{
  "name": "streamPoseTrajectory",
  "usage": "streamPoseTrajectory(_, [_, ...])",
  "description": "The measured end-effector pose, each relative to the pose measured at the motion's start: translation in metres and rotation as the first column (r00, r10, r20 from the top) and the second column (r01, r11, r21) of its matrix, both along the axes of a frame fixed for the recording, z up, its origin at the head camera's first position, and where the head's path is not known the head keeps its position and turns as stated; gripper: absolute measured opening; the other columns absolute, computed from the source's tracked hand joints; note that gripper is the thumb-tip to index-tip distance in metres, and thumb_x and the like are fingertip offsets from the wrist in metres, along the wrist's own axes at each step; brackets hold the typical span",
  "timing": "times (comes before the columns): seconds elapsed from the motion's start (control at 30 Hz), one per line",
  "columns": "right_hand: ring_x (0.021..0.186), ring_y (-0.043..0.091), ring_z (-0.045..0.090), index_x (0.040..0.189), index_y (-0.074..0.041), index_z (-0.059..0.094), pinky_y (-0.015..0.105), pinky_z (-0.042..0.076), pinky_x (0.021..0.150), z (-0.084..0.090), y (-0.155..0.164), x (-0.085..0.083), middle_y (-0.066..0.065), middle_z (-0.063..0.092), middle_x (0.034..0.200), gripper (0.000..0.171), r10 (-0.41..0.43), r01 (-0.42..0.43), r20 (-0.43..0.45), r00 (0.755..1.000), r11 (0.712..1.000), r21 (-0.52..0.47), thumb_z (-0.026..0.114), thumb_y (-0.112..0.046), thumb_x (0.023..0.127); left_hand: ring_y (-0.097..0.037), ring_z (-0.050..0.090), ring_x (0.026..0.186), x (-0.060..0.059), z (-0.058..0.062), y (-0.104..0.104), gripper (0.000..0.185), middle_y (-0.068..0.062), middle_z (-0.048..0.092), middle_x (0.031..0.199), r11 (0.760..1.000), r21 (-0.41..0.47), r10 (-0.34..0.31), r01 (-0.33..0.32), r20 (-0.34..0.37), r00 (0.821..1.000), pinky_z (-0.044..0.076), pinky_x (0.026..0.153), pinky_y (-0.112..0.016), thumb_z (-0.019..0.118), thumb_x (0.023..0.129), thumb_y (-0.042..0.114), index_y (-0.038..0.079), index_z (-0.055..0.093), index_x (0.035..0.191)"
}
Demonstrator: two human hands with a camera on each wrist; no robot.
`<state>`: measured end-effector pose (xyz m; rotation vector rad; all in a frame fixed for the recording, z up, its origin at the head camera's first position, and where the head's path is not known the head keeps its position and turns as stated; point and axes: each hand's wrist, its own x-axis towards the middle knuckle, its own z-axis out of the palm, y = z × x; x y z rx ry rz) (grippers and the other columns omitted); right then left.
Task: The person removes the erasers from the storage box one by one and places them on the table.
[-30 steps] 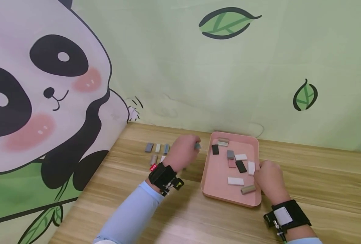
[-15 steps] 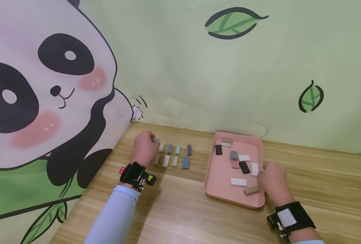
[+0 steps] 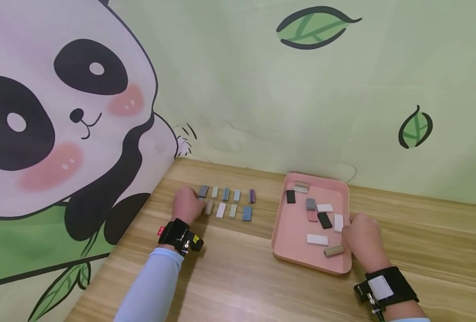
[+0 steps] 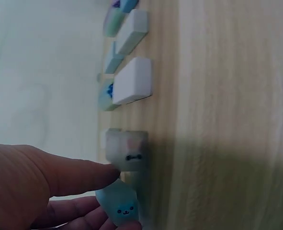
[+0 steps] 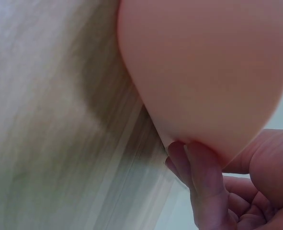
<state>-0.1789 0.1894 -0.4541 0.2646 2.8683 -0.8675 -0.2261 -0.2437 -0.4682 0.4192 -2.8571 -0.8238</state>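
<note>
At the left end of two rows of small erasers, my left hand [image 3: 187,205] pinches a pale blue-green eraser [image 4: 119,203] with a little animal face. Thumb and fingertips meet around it, low over the wood. Right beside it in the row stands a greyish eraser [image 4: 128,151] with a dark face print, then a white eraser [image 4: 133,80]. From the head view the held eraser is mostly hidden by the hand. My right hand [image 3: 364,239] grips the right rim of the pink tray [image 3: 280,237], its fingers on the tray's outer wall and thumb side over the edge.
Inside the tray lie several loose blocks, among them a black one [image 3: 324,220], a white one [image 3: 317,240] and a tan one [image 3: 334,251]. Between rows and tray runs bare wood tabletop [image 3: 262,223]. A panda-printed backdrop [image 3: 229,89] rises behind and at the left.
My left hand has moved left from near the tray, carrying the pale blue-green eraser, then down toward the front row's left end. My right hand stays on the tray rim.
</note>
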Motion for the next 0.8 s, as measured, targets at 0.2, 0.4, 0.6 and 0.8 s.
streamPoseTrajectory(0.2, [0.054, 0.02, 0.051, 0.08, 0.001, 0.065, 0.028, 0.036, 0.042, -0.002, 0.003, 0.0, 0.009, 0.054, 0.063, 0.019, 0.015, -0.014, -0.047, 0.999, 0.999, 0.032, 0.048, -0.006, 0.086, -0.02, 0.05, 0.055, -0.004, -0.006, 0.005, 0.019, -0.005, 0.055, 0.062, 0.999, -0.044, 0.016, -0.016, 0.002, 1.0, 0.036, 0.045, -0.03, 0.068, 0.074, 0.014, 0.008, 0.058, 0.059])
streamPoseTrajectory(0.4, [0.055, 0.021, 0.051, 0.076, 0.0, 0.064, 0.028, 0.035, 0.042, -0.002, 0.005, -0.002, 0.008, 0.053, 0.062, 0.019, 0.017, -0.014, -0.07, 0.997, 0.999, 0.05, 0.049, -0.006, 0.085, -0.021, 0.054, 0.061, -0.004, -0.004, 0.003, 0.014, -0.007, 0.06, 0.071, 0.999, -0.044, -0.011, 0.014, 0.052, 0.999, 0.039, 0.048, -0.029, 0.068, 0.077, 0.017, 0.006, 0.062, 0.07])
streamPoseTrajectory(0.6, [0.055, 0.021, 0.051, 0.074, -0.001, 0.063, 0.028, 0.037, 0.043, 0.0, 0.002, -0.003, 0.009, 0.053, 0.062, 0.02, 0.012, -0.011, -0.024, 1.0, 0.999, 0.043, 0.047, -0.006, 0.085, -0.023, 0.056, 0.067, 0.001, 0.012, 0.011, 0.017, -0.009, 0.064, 0.081, 0.997, -0.073, 0.006, -0.001, 0.068, 0.998, 0.041, 0.05, -0.03, 0.068, 0.076, 0.02, 0.005, 0.065, 0.084])
streamPoseTrajectory(0.8, [0.057, 0.022, 0.052, 0.08, 0.001, 0.064, 0.028, 0.038, 0.043, 0.001, 0.002, -0.002, 0.011, 0.055, 0.068, 0.02, 0.0, 0.0, -0.008, 1.0, 0.999, 0.036, 0.047, -0.006, 0.086, -0.022, 0.058, 0.065, 0.006, 0.033, 0.053, 0.035, -0.011, 0.066, 0.092, 0.996, -0.046, -0.075, 0.072, -0.045, 0.996, 0.043, 0.048, -0.03, 0.063, 0.083, 0.025, 0.004, 0.063, 0.111])
